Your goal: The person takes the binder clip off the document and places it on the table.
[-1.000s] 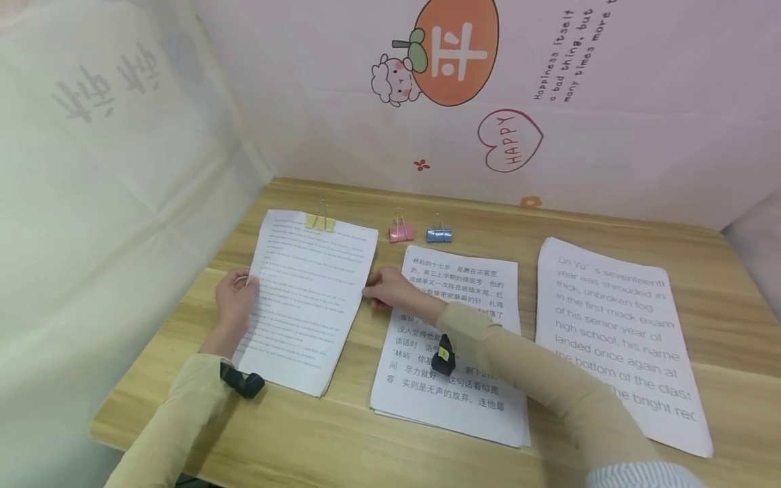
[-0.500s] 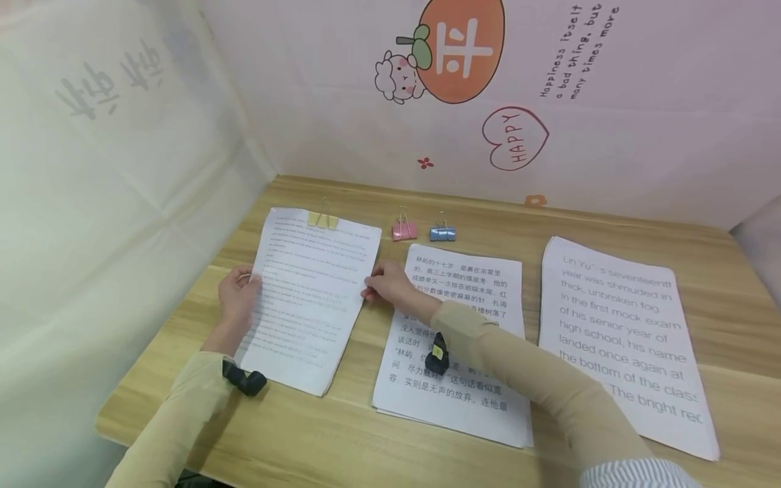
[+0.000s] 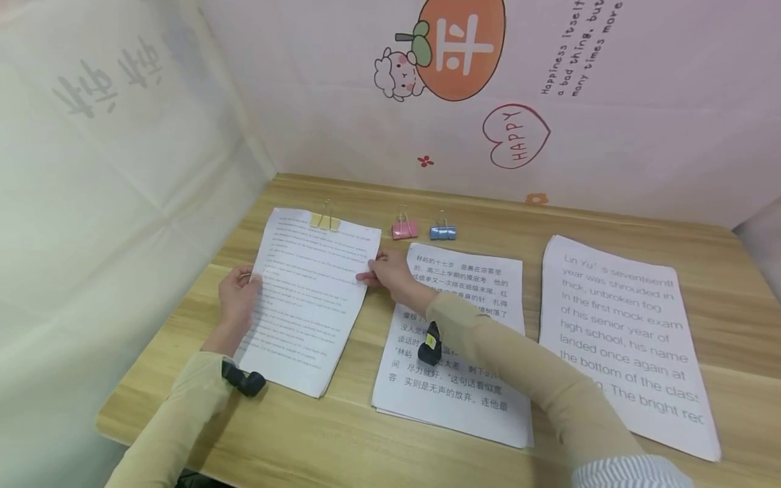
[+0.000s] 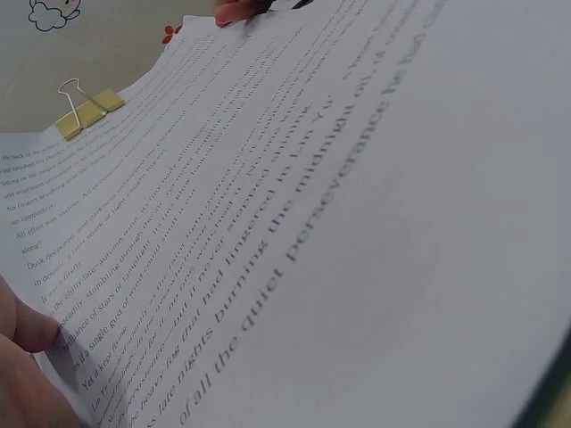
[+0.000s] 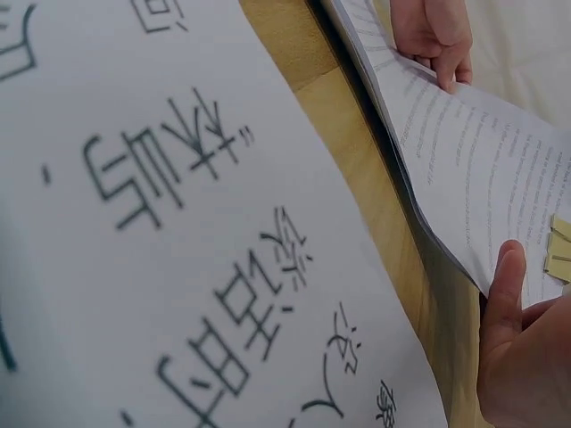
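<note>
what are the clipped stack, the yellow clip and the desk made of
Clipped stack: thin matte white printed paper; it bows where both hands lift it.
Yellow clip: likely painted metal body with bare wire handles, glinting.
Desk: pale wood grain, probably smooth laminate; real wood can't be ruled out.

The wall sticker (image 3: 515, 137) reads "HAPPY"; beside it, wall lettering (image 3: 579, 47) begins "Happiness itself". The right sheet (image 3: 622, 332) reads "Lin Yu", "high school, his name". The middle sheet (image 3: 457, 325) carries Chinese print.
</note>
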Demonstrator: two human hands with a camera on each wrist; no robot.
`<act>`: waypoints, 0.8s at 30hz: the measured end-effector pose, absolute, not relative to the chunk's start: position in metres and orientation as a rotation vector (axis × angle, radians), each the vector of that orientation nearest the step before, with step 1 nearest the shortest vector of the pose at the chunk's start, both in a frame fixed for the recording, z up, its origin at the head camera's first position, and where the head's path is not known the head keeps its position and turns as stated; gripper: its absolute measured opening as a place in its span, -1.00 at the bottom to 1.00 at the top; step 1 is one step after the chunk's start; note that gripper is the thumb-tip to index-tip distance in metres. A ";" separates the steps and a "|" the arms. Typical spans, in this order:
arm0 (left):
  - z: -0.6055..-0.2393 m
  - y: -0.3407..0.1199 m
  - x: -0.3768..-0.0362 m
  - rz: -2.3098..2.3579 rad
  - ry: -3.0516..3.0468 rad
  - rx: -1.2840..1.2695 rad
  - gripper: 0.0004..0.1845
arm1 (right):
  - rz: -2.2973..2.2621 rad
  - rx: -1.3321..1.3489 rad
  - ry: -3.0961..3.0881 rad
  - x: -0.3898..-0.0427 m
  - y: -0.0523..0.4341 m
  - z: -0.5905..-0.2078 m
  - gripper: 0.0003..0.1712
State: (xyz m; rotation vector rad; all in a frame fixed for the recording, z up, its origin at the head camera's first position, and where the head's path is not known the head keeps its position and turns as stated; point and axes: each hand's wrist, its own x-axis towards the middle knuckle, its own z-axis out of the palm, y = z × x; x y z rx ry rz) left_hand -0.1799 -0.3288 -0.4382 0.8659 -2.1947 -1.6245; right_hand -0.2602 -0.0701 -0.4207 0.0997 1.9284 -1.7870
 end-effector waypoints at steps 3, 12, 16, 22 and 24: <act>-0.437 -0.329 -0.179 -1.630 -2.215 0.875 -0.68 | -1.825 0.088 1.918 -0.261 -0.071 -0.421 -0.76; -0.434 -0.328 -0.180 -1.624 -2.269 0.876 -0.64 | -1.847 0.047 2.001 -0.259 -0.073 -0.422 -0.76; -0.432 -0.330 -0.183 -1.638 -2.298 0.868 -0.62 | -1.867 0.035 2.017 -0.258 -0.071 -0.422 -0.74; -0.426 -0.331 -0.199 -1.502 -2.423 0.803 -0.59 | -1.855 0.013 2.050 -0.259 -0.071 -0.424 -0.79; -0.420 -0.329 -0.208 -1.410 -2.477 0.761 -0.56 | -1.848 -0.003 2.056 -0.258 -0.071 -0.424 -0.81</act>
